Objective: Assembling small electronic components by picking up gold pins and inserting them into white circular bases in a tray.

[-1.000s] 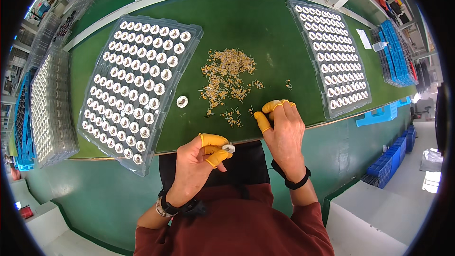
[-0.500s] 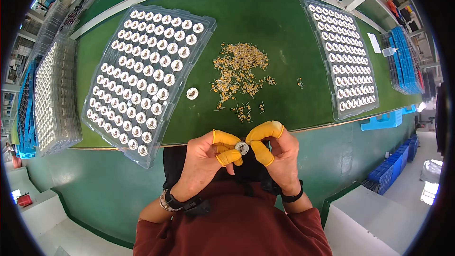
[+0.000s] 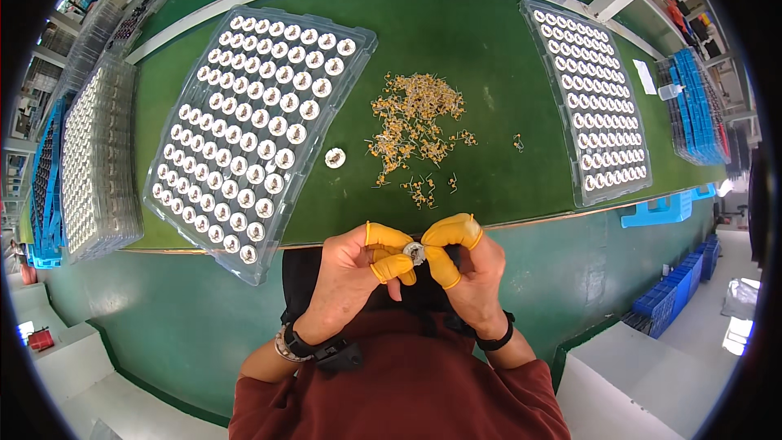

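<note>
Just past the table's near edge, my left hand (image 3: 352, 273) pinches a small round white part (image 3: 415, 254) with a dark centre between its fingertips. My right hand (image 3: 474, 271) is closed at the right side of that part, fingertips touching it; whatever they pinch is too small to make out. Yellow finger cots cover the fingertips of both hands. Beyond them on the green table (image 3: 497, 187) lies a loose heap of small orange components with bent wire leads (image 3: 419, 110). A single round white part (image 3: 335, 157) sits left of the heap.
A clear tray (image 3: 269, 232) with rows of round white parts lies at left, its corner over the table edge. Another filled tray (image 3: 533, 20) lies at right. Stacked trays (image 3: 102, 163) stand far left, blue trays (image 3: 692, 106) far right. A blue stool (image 3: 660, 210) is beneath.
My right hand has drawn slightly left and closer in against the round part. My left hand keeps its hold. The table view has shifted slightly; the trays and heap look otherwise the same.
</note>
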The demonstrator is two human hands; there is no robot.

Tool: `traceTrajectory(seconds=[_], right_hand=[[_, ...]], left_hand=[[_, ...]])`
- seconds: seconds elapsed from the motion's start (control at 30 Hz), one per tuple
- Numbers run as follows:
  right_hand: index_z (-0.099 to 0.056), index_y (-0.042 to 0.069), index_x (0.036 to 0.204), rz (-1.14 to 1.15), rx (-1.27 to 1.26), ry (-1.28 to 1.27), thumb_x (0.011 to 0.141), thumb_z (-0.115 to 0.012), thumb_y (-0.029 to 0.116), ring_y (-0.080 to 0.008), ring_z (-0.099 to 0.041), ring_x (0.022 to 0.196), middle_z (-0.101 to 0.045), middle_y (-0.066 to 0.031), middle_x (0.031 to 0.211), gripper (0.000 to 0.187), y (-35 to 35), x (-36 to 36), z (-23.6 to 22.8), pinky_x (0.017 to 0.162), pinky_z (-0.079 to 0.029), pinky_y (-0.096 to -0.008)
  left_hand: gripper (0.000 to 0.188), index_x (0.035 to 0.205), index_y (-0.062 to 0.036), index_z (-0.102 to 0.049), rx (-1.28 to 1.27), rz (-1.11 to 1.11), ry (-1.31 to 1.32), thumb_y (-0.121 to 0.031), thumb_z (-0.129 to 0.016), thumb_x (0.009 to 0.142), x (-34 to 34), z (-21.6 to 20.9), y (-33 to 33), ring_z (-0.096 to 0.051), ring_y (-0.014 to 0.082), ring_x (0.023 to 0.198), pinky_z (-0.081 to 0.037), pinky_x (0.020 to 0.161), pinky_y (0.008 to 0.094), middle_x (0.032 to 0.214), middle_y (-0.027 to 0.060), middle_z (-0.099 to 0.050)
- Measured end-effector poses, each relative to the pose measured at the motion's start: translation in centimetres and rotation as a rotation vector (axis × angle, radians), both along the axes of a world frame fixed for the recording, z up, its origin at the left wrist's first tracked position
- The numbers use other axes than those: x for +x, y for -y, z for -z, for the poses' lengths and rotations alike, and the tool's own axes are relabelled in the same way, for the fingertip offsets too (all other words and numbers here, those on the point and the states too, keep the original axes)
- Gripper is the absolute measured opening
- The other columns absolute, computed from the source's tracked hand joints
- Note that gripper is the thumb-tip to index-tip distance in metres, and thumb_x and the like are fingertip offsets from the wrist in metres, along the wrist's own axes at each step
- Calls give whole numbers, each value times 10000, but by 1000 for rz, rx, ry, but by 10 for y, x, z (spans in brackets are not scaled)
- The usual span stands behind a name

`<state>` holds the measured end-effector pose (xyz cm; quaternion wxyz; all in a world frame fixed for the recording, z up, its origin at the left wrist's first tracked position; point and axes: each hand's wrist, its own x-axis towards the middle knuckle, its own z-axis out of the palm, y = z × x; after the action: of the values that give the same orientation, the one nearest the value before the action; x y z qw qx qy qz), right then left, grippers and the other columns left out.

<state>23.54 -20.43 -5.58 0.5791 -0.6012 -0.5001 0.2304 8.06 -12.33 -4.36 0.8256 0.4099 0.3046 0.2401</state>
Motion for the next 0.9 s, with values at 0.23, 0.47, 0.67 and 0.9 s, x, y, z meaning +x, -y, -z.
traceTrajectory(seconds=[0.23, 0.47, 0.67, 0.9], right_hand=[[-614, 13, 927, -70, 161, 420, 714, -732, -78, -282, -627, 759, -649, -145, 910, 260, -5, 1, -3, 646, -517, -331], [-577, 38, 981, -107, 86, 31, 736, -726, -75, -290, -626, 771, -635, -129, 920, 309, -5, 2, -4, 661, -517, -342], [-649, 40, 955, -157, 31, 156, 759, -708, -59, -267, -622, 790, -626, -103, 947, 227, -7, 8, -8, 665, -516, -337], [-566, 26, 937, -178, 25, -73, 759, -692, -123, -211, -597, 833, -611, -106, 960, 265, -7, 3, -1, 725, -497, -306]], left_hand=[[163, 1018, 27, -630, 123, 2, -80, 23, -678, 863, -2, 1, 1, -649, 132, 745, -537, 562, 237, 916, 77, -664], [189, 1007, 26, -650, 632, -18, -152, 58, -699, 827, 0, -1, -1, -624, 105, 791, -533, 644, 234, 944, 60, -638], [193, 1009, 21, -649, 431, -27, -145, 50, -705, 827, -1, 2, -3, -592, 82, 722, -491, 578, 217, 898, 45, -619], [203, 1008, 9, -648, 823, -46, -165, 27, -724, 821, 0, 14, -4, -604, 93, 712, -498, 575, 225, 962, 58, -648]])
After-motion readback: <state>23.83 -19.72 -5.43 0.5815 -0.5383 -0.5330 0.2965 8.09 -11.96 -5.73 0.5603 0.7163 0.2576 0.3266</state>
